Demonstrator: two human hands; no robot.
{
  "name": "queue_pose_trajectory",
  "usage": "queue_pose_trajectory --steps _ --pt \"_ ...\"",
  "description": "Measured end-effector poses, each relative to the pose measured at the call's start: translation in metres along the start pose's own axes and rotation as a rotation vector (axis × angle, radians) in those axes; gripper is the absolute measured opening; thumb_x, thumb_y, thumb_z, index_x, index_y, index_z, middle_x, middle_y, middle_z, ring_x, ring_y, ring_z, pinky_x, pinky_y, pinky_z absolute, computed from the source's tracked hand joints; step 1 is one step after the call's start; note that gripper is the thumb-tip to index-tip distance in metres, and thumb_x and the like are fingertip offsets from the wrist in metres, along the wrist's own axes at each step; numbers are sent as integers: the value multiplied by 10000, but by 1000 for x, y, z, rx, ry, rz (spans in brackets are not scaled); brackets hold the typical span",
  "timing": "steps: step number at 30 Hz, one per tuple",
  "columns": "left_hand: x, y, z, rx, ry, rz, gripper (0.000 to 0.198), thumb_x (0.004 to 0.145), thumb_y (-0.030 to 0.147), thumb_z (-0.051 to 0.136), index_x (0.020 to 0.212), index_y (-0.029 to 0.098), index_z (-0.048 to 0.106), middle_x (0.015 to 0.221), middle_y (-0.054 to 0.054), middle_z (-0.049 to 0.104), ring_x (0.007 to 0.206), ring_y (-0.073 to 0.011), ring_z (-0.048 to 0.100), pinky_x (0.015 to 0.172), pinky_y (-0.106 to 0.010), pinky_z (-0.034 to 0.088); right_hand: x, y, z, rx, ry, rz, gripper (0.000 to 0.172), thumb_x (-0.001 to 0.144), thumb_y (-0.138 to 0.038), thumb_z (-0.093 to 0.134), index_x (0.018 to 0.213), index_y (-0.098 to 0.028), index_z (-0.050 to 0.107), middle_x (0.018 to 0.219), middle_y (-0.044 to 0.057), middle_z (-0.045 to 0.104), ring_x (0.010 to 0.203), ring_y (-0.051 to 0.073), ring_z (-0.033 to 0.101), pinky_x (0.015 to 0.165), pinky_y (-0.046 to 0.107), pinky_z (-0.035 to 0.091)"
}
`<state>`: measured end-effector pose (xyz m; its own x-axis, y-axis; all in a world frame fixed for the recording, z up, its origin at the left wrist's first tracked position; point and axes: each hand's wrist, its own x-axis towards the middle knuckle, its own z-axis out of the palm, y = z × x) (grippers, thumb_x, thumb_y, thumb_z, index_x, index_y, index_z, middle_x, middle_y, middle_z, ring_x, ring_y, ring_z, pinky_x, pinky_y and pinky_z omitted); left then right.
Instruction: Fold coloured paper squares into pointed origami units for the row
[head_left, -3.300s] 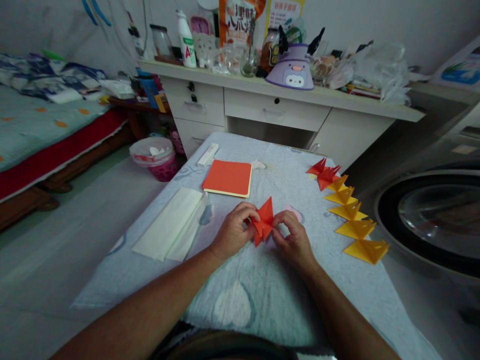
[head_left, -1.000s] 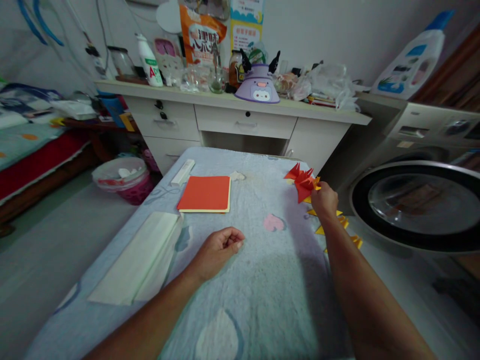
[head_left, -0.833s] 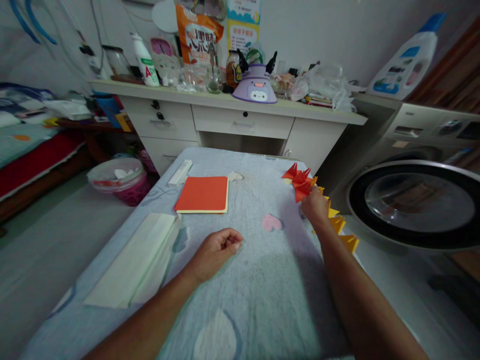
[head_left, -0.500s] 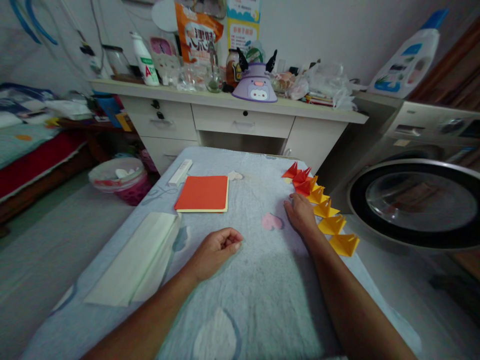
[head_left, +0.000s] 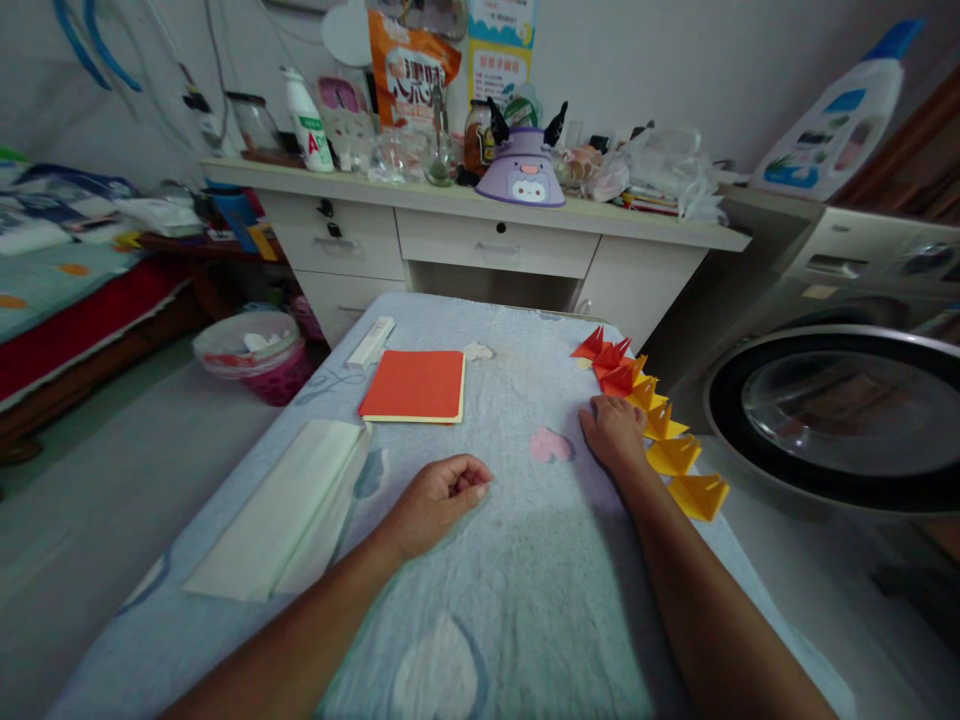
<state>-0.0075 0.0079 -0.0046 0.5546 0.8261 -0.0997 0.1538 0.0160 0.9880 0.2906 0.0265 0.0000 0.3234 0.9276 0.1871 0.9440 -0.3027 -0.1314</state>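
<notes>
My left hand [head_left: 442,500] rests on the cloth-covered table, its fingers curled in toward the thumb, and nothing shows inside. My right hand [head_left: 616,432] lies palm down at the right side, thumb a little apart and fingers partly hidden. It is right beside a slanting row of folded paper pieces; whether it touches them I cannot tell. Red folded pieces [head_left: 616,376] form the far end of the row, and yellow folded pieces [head_left: 675,456] run toward me. A stack of square red paper [head_left: 414,386] with a pale yellow edge lies beyond my left hand.
Folded whitish sheets [head_left: 281,515] lie at the left, with a narrow white box [head_left: 371,343] farther back. Beyond the table stands a cluttered white desk [head_left: 495,240] with a purple visor [head_left: 523,170]. A washing machine [head_left: 847,270] is at right, a pink bin [head_left: 274,370] at left.
My right hand has shifted slightly nearer to me along the paper row. My left hand keeps its curled pose. The whole view has shifted a little, so things appear farther right.
</notes>
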Motion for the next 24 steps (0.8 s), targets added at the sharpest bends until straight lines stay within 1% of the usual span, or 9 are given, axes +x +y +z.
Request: queue_pose_trajectory --steps 3,5,8,10,13,15,18,21,24 --pt "0 0 0 -8 -6 8 178 807 311 612 896 159 635 763 2 581 720 -126 527 665 -241 393 -4 -12 -10 18 -29 -73 328 897 -325 497 1127 -139 639 1256 174 618 1182 330 515 998 494 308" --pt "0 -1 0 -5 -8 8 171 806 300 612 899 158 636 769 -1 584 726 -128 530 669 -243 397 -9 -23 -17 39 -73 -148 318 891 -329 516 1134 -170 645 1241 137 640 1166 303 540 980 449 345" --pt "0 -1 0 -1 -12 7 163 804 290 614 896 158 635 763 2 581 719 -126 530 660 -238 398 -25 -39 -25 90 -175 -317 301 873 -325 554 1126 -194 652 1234 116 645 1137 282 566 956 424 378" --pt "0 -1 1 13 -22 15 164 813 289 606 908 158 634 771 3 582 723 -123 532 660 -233 401 -38 -48 -24 128 -210 -406 343 869 -311 562 1182 -187 627 1300 130 601 1174 297 543 973 448 374" --pt "-1 -1 2 84 -27 29 147 830 262 574 918 158 630 772 5 585 715 -120 533 646 -226 404 -56 -57 -13 155 -216 -435 418 845 -308 606 1242 -177 590 1356 155 551 1212 319 509 994 487 369" --pt "-2 -1 3 194 -24 63 127 833 217 552 914 162 632 777 5 594 709 -119 535 644 -225 409 -63 -59 -3 180 -202 -446 406 861 -316 594 1235 -157 593 1337 161 560 1211 306 504 1007 473 372" --pt "-4 1 7 437 -39 174 128 825 135 529 894 170 632 830 -3 613 746 -124 551 687 -236 425 -66 -60 10 208 -111 -431 350 888 -319 564 1189 -146 615 1296 158 574 1187 292 501 1007 452 383" --pt "-6 4 12 680 -76 289 156 844 101 506 915 176 622 899 -21 612 841 -146 570 765 -258 443 -66 -59 16 231 -58 -431 315 896 -312 556 1157 -150 624 1249 146 590 1146 284 508 997 442 388" --pt "-11 11 19 928 -135 324 159 878 119 482 940 182 614 956 -47 604 905 -181 569 810 -299 462 -65 -57 18 249 -32 -442 295 897 -316 553 1139 -163 624 1229 134 593 1123 283 510 984 436 389"
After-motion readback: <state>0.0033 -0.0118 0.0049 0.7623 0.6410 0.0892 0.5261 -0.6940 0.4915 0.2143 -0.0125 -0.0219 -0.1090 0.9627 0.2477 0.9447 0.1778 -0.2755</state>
